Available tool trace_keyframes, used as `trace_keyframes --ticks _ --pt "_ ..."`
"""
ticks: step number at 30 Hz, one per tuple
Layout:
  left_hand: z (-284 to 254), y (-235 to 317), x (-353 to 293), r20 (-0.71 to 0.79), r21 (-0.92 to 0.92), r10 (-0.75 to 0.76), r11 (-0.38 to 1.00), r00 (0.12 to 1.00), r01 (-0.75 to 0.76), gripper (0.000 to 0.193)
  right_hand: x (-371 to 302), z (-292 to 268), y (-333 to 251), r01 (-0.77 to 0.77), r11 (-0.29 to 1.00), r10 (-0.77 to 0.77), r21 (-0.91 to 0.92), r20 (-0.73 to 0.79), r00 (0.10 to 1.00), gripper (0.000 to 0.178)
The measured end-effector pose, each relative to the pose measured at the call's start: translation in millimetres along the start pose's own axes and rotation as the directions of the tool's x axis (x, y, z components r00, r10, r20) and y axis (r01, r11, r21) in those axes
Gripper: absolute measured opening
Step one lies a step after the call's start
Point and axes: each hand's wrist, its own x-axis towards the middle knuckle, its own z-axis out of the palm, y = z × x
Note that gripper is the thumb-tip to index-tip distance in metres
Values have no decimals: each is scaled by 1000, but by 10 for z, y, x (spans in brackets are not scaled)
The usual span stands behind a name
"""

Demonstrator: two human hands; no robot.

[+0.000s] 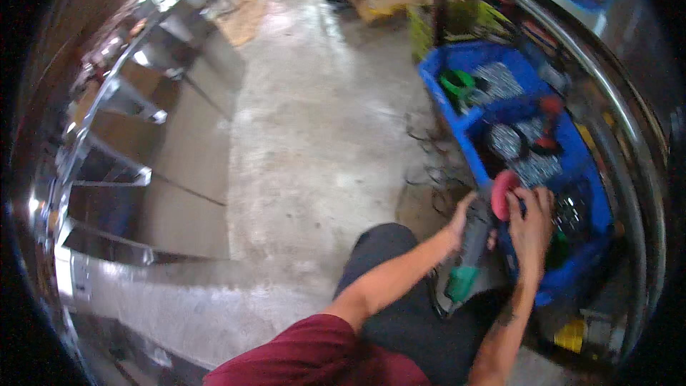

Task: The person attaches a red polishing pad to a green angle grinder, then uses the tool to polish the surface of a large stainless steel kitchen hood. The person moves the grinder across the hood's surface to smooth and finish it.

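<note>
— Where's the grinder (474, 237)?
— On the right, beside the blue bin (461, 126), grasped by the left hand (461, 219)
— And the right hand (531, 224)?
— At the pink disc (504, 193); whether it clenches anything, I cannot tell
— Hidden?
— Left palm; small silvery parts (537, 170) blur

Grinder (473, 241) | dark grey, green rear | pink disc (503, 195) forward | held slanted

The left hand (459, 221) holds 1 green-ended grinder (473, 239), the right hand (530, 227) at its pink disc (504, 193).
</note>
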Motion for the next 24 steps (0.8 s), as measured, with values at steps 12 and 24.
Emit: trace_keyframes --ticks 12,24 --pt "-191 89 12 289 -181 -36 979 957 91 94 -25 -35 53 -131 984 138 124 -45 989 16" --pt "-156 83 12 342 -114 -20 992 939 62 92 -16 24 111 -26 978 44 207 -83 996 18"
